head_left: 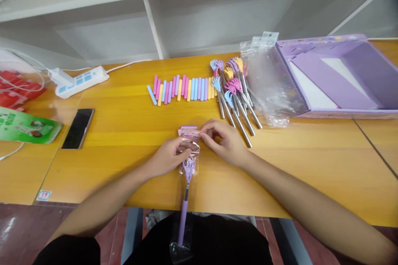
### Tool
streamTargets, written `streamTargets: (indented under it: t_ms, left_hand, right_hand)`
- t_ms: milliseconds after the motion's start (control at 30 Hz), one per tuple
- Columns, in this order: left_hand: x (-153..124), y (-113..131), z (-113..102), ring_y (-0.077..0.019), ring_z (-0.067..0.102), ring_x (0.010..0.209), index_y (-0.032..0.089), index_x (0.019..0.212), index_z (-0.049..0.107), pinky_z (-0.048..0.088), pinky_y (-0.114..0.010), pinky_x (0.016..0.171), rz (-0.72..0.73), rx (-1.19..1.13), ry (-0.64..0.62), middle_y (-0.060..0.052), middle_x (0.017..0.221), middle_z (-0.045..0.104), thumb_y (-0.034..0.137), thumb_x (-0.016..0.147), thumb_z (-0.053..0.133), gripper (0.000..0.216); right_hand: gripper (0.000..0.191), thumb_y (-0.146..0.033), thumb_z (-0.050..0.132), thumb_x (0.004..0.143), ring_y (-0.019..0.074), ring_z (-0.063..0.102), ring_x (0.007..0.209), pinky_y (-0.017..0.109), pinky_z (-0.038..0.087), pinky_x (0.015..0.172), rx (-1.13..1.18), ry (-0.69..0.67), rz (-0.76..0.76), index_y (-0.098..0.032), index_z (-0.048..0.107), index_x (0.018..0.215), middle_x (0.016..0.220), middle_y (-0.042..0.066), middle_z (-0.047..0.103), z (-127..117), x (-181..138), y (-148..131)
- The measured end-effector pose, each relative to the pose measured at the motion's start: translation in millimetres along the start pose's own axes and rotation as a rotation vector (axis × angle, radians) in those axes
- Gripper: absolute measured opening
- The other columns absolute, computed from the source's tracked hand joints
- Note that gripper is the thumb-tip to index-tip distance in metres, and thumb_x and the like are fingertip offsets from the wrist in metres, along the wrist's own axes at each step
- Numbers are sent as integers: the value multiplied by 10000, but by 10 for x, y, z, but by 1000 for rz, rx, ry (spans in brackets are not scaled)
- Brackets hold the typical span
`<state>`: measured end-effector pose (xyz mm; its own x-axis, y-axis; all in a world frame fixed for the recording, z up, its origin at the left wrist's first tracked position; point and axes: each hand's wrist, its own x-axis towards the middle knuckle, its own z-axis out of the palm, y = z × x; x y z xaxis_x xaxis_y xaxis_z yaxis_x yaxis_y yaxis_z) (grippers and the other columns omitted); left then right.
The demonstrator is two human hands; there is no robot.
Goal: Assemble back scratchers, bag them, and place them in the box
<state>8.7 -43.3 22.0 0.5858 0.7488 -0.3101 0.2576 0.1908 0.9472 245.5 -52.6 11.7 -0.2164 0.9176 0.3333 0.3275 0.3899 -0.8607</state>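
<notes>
A purple back scratcher (184, 219) with a hand-shaped head lies inside a clear plastic bag (193, 148), its handle reaching past the table's front edge over my lap. My left hand (169, 155) pinches the bag near its top, just above the scratcher's head. Between thumb and forefinger, my right hand (224, 140) grips the right end of a small printed card (190, 132) at the bag's top. Behind my right hand lies a pile of back scratcher heads (234, 87) in several colours on metal rods. Coloured handle sleeves (183, 87) form a row to the pile's left.
Empty clear bags (267, 83) lie beside a purple open box (351, 78) at the right. On the left are a black phone (78, 128), a green package (29, 126), a white power strip (82, 82) and red items (15, 89). Shelving stands behind the table.
</notes>
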Motion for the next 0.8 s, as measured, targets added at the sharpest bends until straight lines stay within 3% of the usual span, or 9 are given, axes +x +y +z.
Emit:
streamTargets:
  t_ms: [267, 467, 600, 800]
  left_hand:
    - [30, -11, -28, -229, 766, 1009, 153, 1239, 644, 578, -334, 835, 19, 11, -58, -124, 1136, 796, 390, 1012, 662, 329]
    - [44, -35, -38, -226, 761, 1005, 166, 1255, 652, 586, -364, 869, 19, 40, -74, -112, 1140, 792, 376, 1017, 660, 318]
    - [41, -40, -34, -229, 766, 1014, 166, 1205, 667, 591, -392, 920, 12, 42, -73, -111, 1131, 793, 372, 1008, 676, 285]
    - [36, -25, -27, -242, 765, 1015, 163, 1277, 652, 602, -389, 896, 17, 7, -75, -111, 1097, 785, 381, 991, 696, 362]
  right_hand:
    - [64, -235, 650, 1044, 102, 571, 632, 254, 469, 603, -54, 76, -99, -216, 682, 1096, 807, -16, 631, 15, 11, 71]
    - [72, -209, 650, 1038, 100, 588, 647, 257, 498, 628, -80, 95, -125, -222, 672, 1105, 846, -10, 644, 14, 4, 70]
    - [73, -219, 645, 1043, 105, 588, 658, 267, 492, 636, -102, 69, -114, -223, 674, 1109, 852, -5, 649, -1, 2, 59]
    - [86, -231, 633, 1060, 102, 571, 661, 264, 489, 635, -123, -6, -180, -211, 688, 1124, 865, 1, 644, -10, 16, 40]
